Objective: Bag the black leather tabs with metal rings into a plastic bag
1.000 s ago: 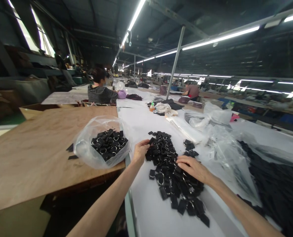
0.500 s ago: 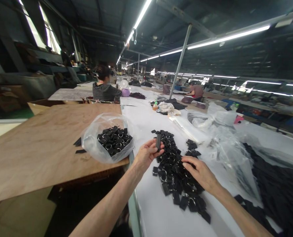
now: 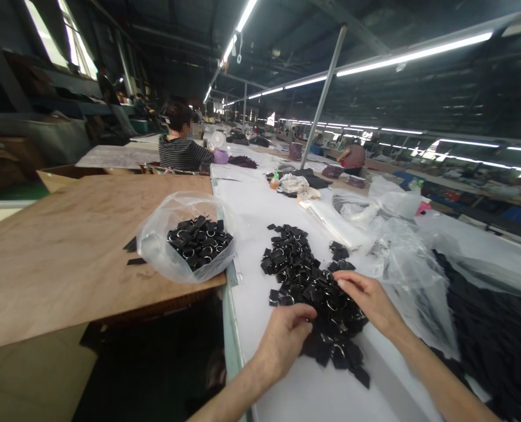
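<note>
A pile of black webbing tabs with metal D-rings (image 3: 304, 269) is spread on the white tabletop in front of me. My left hand (image 3: 286, 337) is low at the near left side of the pile, its fingers bent with the tips apart. No tab shows between them, though the palm side is partly hidden. Over the right edge of the pile reaches my right hand (image 3: 372, 302), fingers stretched out and tips touching the tabs. To the left, a clear plastic bag (image 3: 155, 246) stands open with many similar tabs inside.
The bag stands on a brown wooden board (image 3: 79, 234) beside the white table (image 3: 251, 205). Crumpled clear plastic (image 3: 401, 252) and black fabric strips (image 3: 493, 328) lie on the right. Farther back are a glue bottle (image 3: 275, 180), cloths, a metal pole (image 3: 324, 97) and a person in stripes (image 3: 181, 152).
My left hand has come down toward me from above the pile, and the black piece it held no longer shows. My right hand stays at the pile's right edge. The view has shifted slightly.
</note>
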`<state>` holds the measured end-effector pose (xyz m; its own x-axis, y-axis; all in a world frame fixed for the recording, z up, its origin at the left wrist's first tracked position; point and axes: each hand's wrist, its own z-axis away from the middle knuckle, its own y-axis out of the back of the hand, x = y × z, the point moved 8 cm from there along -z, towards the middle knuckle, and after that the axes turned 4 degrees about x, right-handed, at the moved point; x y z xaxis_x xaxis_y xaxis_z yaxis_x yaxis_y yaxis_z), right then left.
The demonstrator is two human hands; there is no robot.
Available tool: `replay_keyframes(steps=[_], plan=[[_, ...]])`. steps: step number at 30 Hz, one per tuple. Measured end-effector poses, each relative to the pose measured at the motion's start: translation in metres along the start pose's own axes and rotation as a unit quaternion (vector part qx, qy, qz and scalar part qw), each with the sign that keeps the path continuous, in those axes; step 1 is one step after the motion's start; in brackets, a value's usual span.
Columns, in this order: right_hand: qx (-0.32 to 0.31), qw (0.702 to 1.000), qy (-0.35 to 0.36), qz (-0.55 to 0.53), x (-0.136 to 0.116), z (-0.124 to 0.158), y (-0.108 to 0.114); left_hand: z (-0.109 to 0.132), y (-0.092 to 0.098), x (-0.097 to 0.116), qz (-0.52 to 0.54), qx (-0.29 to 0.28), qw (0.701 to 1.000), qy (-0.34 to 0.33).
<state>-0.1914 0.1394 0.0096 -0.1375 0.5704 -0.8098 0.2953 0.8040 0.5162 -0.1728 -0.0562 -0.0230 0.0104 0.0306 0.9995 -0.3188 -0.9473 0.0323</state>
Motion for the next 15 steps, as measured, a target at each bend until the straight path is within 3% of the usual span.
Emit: replay_keyframes(steps=[2,5,9,11,15], plan=[[0.037,0.999,-0.015,-0.002,0.013,-0.011,0.011,0.0,0.003,0.007,-0.048,0.0,0.998,-0.041],[0.083,0.996,-0.022,0.009,0.031,-0.036,0.027,-0.019,0.029,0.018,-0.122,0.05,0.986,-0.106],[0.119,0.991,-0.046,0.041,0.057,-0.084,0.045,-0.072,0.066,0.021,-0.317,0.143,0.922,-0.171],[0.117,0.989,-0.058,0.063,0.068,-0.108,0.047,-0.101,0.073,0.012,-0.379,0.146,0.903,-0.14],[0.05,0.991,-0.053,0.113,0.078,-0.143,0.024,-0.133,0.064,-0.005,-0.391,0.1,0.911,-0.082]])
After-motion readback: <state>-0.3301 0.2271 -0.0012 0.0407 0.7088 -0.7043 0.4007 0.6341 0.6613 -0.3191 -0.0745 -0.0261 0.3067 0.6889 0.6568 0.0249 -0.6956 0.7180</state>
